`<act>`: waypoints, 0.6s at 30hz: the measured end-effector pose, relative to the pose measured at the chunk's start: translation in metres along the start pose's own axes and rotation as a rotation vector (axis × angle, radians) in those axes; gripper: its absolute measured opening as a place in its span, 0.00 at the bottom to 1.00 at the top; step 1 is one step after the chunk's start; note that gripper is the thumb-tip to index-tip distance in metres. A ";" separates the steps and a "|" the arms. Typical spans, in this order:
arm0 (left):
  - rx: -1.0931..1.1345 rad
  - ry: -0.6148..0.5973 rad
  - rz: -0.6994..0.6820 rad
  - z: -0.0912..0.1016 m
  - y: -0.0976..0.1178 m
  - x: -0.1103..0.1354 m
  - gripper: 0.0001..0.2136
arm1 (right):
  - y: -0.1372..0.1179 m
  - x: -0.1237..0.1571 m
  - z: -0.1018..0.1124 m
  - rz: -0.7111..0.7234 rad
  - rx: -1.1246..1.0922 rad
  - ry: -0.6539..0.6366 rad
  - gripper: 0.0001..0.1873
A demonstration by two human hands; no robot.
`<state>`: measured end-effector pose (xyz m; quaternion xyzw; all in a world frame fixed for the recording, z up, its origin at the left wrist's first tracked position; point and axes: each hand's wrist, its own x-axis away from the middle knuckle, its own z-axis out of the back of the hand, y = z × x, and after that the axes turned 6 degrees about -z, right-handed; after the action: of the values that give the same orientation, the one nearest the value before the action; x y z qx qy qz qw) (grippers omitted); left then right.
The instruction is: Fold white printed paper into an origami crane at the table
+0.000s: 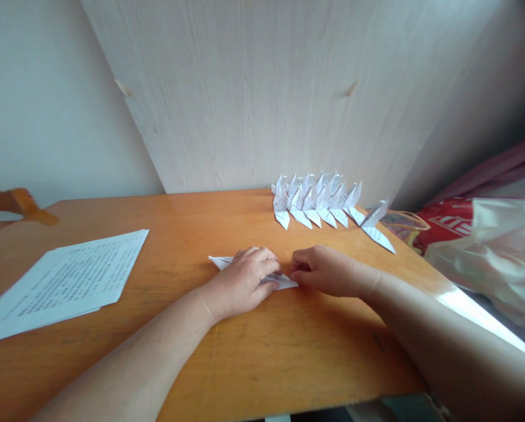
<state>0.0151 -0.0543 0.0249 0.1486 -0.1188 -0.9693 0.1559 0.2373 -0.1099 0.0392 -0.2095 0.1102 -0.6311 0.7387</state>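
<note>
A folded piece of white printed paper (284,282) lies flat on the wooden table, its pointed ends showing to the left and right. Over its middle rests my left hand (248,278), fingers bent and thumb along the near edge, holding it down. My right hand (321,271) is closed in a pinch at the paper's right tip; the fingertips partly hide what is between them. Beyond both hands, several folded paper birds (310,202) stand upright in two close rows. One more paper bird (377,225) sits apart at their right.
A stack of printed sheets (82,275) lies on the table (179,234) at left. An orange wooden chair part (25,205) shows at the far left. A pale panel (245,105) rises behind the table. Red and white bags (469,234) lie past the right edge.
</note>
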 end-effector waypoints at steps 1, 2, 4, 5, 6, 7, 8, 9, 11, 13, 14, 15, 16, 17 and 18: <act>0.036 -0.003 -0.018 -0.002 -0.001 0.000 0.08 | 0.001 0.000 0.000 -0.002 0.003 -0.005 0.06; 0.069 -0.003 -0.026 -0.004 -0.002 -0.001 0.08 | 0.001 0.000 0.001 -0.003 0.004 -0.012 0.06; 0.123 0.004 -0.020 -0.007 -0.004 -0.001 0.08 | 0.001 0.000 0.002 -0.004 0.002 -0.025 0.05; 0.140 0.010 -0.013 -0.008 -0.004 -0.001 0.08 | 0.001 0.000 0.003 -0.005 0.000 -0.032 0.05; 0.152 0.017 -0.008 -0.009 -0.005 -0.001 0.08 | 0.001 0.000 0.004 -0.007 -0.002 -0.037 0.06; 0.159 0.023 -0.005 -0.009 -0.005 -0.001 0.08 | 0.001 0.000 0.005 -0.006 -0.006 -0.042 0.06; 0.163 0.028 -0.003 -0.009 -0.005 0.000 0.08 | 0.000 0.000 0.005 -0.004 -0.010 -0.045 0.06; 0.166 0.032 -0.001 -0.010 -0.006 0.000 0.09 | 0.000 0.000 0.006 -0.001 -0.014 -0.049 0.06; 0.173 0.038 0.003 -0.010 -0.006 0.000 0.09 | -0.001 0.001 0.006 0.004 -0.020 -0.060 0.07; 0.180 0.047 0.008 -0.011 -0.006 0.000 0.10 | -0.002 0.002 0.007 0.002 -0.023 -0.076 0.07; 0.182 0.052 0.009 -0.011 -0.006 0.000 0.10 | -0.004 0.003 0.007 -0.002 -0.023 -0.083 0.07; 0.184 0.057 0.008 -0.011 -0.006 0.000 0.09 | -0.005 0.004 0.007 -0.008 -0.020 -0.087 0.07; 0.184 0.063 0.006 -0.012 -0.006 0.000 0.09 | -0.006 0.005 0.007 -0.011 -0.011 -0.088 0.06; 0.185 0.067 0.003 -0.011 -0.006 0.000 0.08 | -0.008 0.006 0.007 -0.010 0.005 -0.079 0.06; 0.185 0.067 0.001 -0.011 -0.005 0.000 0.08 | -0.009 0.007 0.006 -0.007 0.028 -0.062 0.06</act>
<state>0.0169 -0.0517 0.0130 0.1949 -0.2027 -0.9485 0.1461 0.2333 -0.1171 0.0496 -0.2191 0.0779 -0.6285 0.7423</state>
